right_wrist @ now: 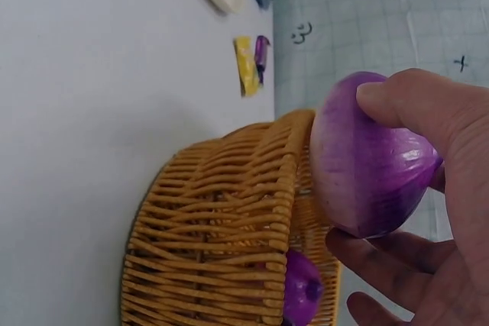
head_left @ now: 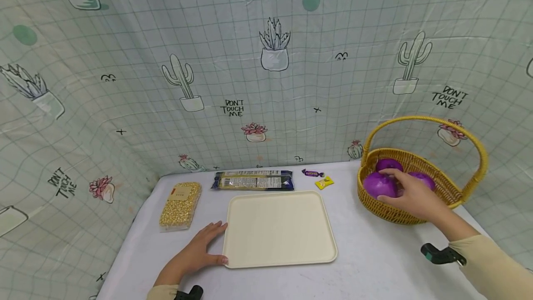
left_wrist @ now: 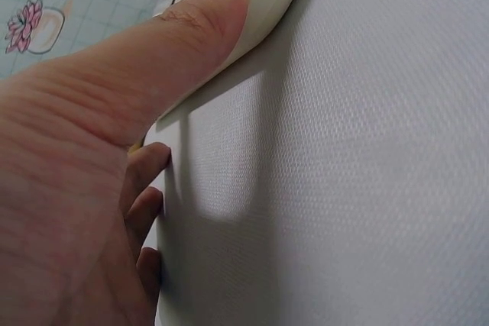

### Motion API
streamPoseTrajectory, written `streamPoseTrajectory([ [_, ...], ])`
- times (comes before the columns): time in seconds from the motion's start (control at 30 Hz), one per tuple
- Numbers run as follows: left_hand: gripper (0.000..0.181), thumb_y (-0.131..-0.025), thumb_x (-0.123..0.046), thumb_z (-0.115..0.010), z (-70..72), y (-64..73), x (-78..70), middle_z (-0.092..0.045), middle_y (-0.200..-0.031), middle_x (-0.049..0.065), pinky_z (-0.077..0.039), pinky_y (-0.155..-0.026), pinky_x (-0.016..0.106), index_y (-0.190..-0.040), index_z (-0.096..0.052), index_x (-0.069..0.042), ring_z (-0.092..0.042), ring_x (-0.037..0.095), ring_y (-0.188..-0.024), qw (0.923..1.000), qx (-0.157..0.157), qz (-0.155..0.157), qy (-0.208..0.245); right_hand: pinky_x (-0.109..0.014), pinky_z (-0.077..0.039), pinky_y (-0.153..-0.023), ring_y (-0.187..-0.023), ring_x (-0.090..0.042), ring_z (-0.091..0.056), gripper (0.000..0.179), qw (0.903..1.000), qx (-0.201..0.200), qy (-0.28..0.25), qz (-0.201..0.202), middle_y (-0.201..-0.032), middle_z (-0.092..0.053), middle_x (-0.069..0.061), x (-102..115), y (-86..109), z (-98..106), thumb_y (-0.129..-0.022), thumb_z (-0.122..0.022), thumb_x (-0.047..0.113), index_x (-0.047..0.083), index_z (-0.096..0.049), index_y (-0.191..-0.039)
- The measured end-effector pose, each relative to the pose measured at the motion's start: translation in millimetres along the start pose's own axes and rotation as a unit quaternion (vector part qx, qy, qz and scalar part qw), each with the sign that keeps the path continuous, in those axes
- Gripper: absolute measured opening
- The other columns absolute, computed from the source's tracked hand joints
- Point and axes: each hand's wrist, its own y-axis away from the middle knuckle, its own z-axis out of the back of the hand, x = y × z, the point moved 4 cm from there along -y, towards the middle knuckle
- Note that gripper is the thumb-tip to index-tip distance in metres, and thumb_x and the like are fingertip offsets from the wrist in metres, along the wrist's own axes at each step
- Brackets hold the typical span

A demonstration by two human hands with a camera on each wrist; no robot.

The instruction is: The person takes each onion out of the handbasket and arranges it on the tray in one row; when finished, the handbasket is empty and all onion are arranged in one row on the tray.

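- Left hand [head_left: 200, 250] lies at the near left corner of the cream tray [head_left: 280, 230], thumb and fingers spread apart and curled round nothing; its thumb rests on the rim by the corner, and a fingertip meets the left edge farther up.
- Beyond that hand, toward the far left of the desk [head_left: 354, 254], a clear pack of yellow kernels [head_left: 180, 206] lies flat, a label near its upper end.
- Farther right, a long packet [head_left: 254, 180] with dark blue ends lies crosswise just behind the tray, its printed side up.
- The tray lies flat in the middle, with rounded corners.
- Just past the tray's far right corner are two small sweets: a purple sweet [head_left: 312, 173] and, a little nearer and to the right, a yellow sweet [head_left: 324, 182].
- At the right stands a woven basket [head_left: 391, 213], its tall handle arching over it.
- In the basket's left part is a purple onion [head_left: 380, 185], clamped between the thumb and fingers of the right hand [head_left: 418, 198]; whether it touches the bottom cannot be told.
- Behind it sits a second onion [head_left: 389, 165]; to its right, partly covered by the hand, is a third onion [head_left: 424, 180].
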Motion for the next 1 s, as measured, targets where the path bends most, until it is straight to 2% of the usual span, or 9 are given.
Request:
streamPoseTrajectory([
  [0.1, 0.097, -0.075, -0.039, -0.088, 0.0, -0.1, 0.3, -0.034, -0.160, 0.025, -0.018, -0.115, 0.076, -0.154, -0.043, -0.005, -0.019, 0.055, -0.147, 1.0000, 0.002, -0.004, 0.001, -0.070, -0.053, -0.088, -0.115, -0.057, -0.058, 0.079, 0.9999, 0.003, -0.009, 0.005, -0.132, -0.055, -0.036, 7, 0.9, -1, -0.087, -0.078, 0.049, 0.005, -0.046, -0.145],
  [0.2, 0.097, -0.076, -0.039, -0.088, -0.2, -0.4, 1.2, -0.034, -0.160, 0.025, -0.018, -0.115, 0.076, -0.154, -0.043, -0.004, -0.019, 0.055, -0.147, 1.0000, 0.001, -0.009, 0.002, -0.065, -0.057, -0.084, -0.106, -0.048, -0.063, 0.077, 0.9998, 0.002, -0.013, 0.018, -0.130, -0.057, -0.032, 13, 1.9, -2, -0.087, -0.079, 0.048, 0.007, -0.048, -0.144],
  [0.3, 0.096, -0.075, -0.039, -0.088, -0.7, -1.0, 2.6, -0.034, -0.159, 0.026, -0.017, -0.115, 0.076, -0.153, -0.043, -0.004, -0.020, 0.055, -0.147, 0.9999, -0.002, -0.015, 0.001, -0.062, -0.057, -0.085, -0.106, -0.042, -0.064, 0.076, 0.9994, -0.003, -0.014, 0.032, -0.132, -0.058, -0.029, 19, 2.3, -6, -0.087, -0.080, 0.047, 0.008, -0.049, -0.144],
  [0.47, 0.096, -0.075, -0.038, -0.088, -1.0, -1.5, 3.3, -0.034, -0.159, 0.026, -0.018, -0.115, 0.075, -0.153, -0.043, -0.004, -0.020, 0.055, -0.147, 0.9998, -0.003, -0.019, 0.001, -0.065, -0.054, -0.090, -0.113, -0.043, -0.061, 0.076, 0.9988, -0.008, -0.008, 0.047, -0.134, -0.059, -0.026, 29, 0.8, -13, -0.085, -0.082, 0.046, 0.008, -0.051, -0.143],
  [0.63, 0.096, -0.076, -0.038, -0.088, -0.9, -1.1, 2.6, -0.034, -0.160, 0.025, -0.018, -0.115, 0.075, -0.153, -0.043, -0.004, -0.020, 0.055, -0.147, 0.9999, -0.001, -0.014, 0.003, -0.061, -0.056, -0.090, -0.113, -0.041, -0.061, 0.074, 0.9984, -0.005, -0.018, 0.054, -0.135, -0.059, -0.023, 34, -0.7, -25, -0.084, -0.084, 0.042, 0.009, -0.052, -0.142],
  [0.87, 0.096, -0.076, -0.038, -0.088, 0.3, -0.1, 0.1, -0.034, -0.159, 0.026, -0.017, -0.115, 0.075, -0.153, -0.043, -0.003, -0.019, 0.055, -0.147, 0.9998, -0.001, -0.016, 0.007, -0.064, -0.050, -0.100, -0.126, -0.045, -0.056, 0.072, 0.9975, 0.005, -0.034, 0.061, -0.140, -0.057, -0.021, 44, -4.0, -44, -0.083, -0.086, 0.036, 0.008, -0.054, -0.141],
  [1.0, 0.096, -0.077, -0.039, -0.088, 0.7, 0.4, -0.3, -0.034, -0.159, 0.026, -0.017, -0.115, 0.075, -0.153, -0.043, -0.004, -0.020, 0.055, -0.147, 0.9998, -0.002, -0.016, 0.006, -0.063, -0.051, -0.099, -0.123, -0.043, -0.058, 0.070, 0.9978, 0.000, -0.021, 0.063, -0.135, -0.060, -0.020, 51, -6.9, -55, -0.082, -0.087, 0.034, 0.009, -0.056, -0.140],
])
